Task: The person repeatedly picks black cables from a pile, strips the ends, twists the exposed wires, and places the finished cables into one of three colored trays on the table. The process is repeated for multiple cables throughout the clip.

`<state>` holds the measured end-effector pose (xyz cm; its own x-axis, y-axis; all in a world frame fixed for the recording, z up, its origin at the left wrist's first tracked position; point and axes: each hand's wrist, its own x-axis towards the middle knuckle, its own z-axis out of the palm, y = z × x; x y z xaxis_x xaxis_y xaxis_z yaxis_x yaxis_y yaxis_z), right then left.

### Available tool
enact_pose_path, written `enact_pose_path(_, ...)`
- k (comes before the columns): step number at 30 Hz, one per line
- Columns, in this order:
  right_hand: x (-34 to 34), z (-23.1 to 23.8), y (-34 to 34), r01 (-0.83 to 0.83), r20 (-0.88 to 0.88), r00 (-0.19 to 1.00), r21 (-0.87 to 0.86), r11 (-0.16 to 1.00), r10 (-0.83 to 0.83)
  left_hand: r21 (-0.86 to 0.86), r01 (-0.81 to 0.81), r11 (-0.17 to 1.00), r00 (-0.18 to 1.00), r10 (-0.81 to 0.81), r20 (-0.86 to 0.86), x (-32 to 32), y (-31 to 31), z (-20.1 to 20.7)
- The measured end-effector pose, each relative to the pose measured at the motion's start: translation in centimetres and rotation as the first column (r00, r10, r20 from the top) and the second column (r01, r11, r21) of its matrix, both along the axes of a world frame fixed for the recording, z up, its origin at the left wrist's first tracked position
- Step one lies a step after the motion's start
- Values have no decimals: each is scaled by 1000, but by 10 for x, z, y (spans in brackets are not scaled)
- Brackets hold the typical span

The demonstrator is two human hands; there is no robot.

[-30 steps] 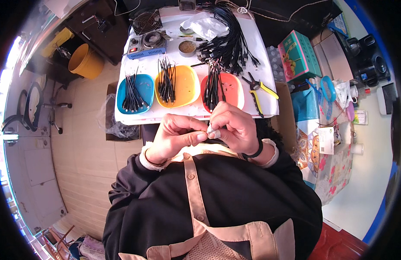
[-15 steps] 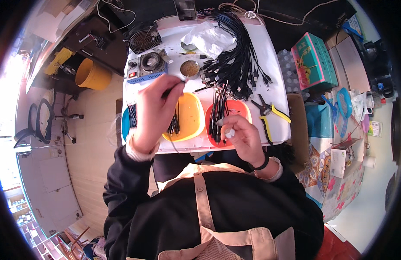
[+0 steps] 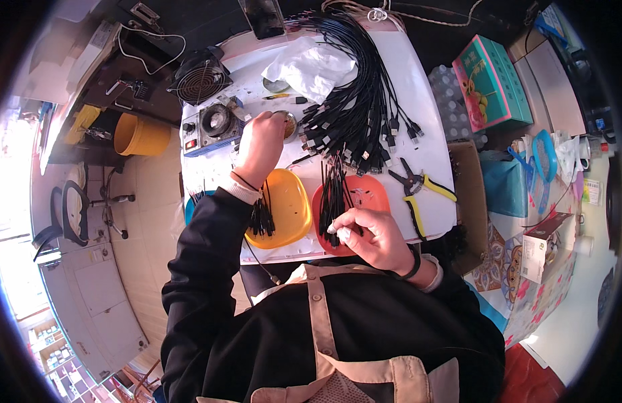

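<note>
My left hand is closed in a pinch over a small round tin of brownish material, its fingertips at the rim. A thin black cable trails below that hand, past the yellow tray, its plug end near my lap. My right hand is closed at the near edge of the red tray, thumb and forefinger together beside a bundle of black cables. Something white covers its fingertips; whether they grip a cable I cannot tell. More short black cables lie in the yellow tray.
A blue soldering-station-like box and a fan stand at the far left. A large bundle of black cables covers the far middle, beside white plastic. Yellow-handled wire strippers lie right, near a cardboard box.
My left hand has moved away from me to the tin, drawing the cable with it. My right hand has come slightly nearer to me, fingers now bent together at the red tray.
</note>
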<state>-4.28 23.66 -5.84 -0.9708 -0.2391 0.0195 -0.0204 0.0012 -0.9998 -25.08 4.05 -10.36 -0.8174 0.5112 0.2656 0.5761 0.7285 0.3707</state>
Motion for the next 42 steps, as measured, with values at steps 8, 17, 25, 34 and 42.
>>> enact_pose_path(8,4,0,-2,-5,42,999,-45,999,7,-36,-17,999,1000,18,23,-8,6,-3)
enact_pose_path(17,12,4,-7,36,-71,997,19,999,-35,229,-15,973,998,27,-50,21,-18,39)
enact_pose_path(25,18,3,-23,-22,-77,997,28,999,24,217,-169,962,970,201,-137,16,-85,67)
enact_pose_path(34,13,-4,-26,-81,-58,995,81,993,86,-20,-211,977,972,208,-112,-33,-120,46)
enact_pose_path(42,7,-4,-25,-73,-20,997,100,992,75,-219,-173,960,981,148,-124,-57,-118,32)
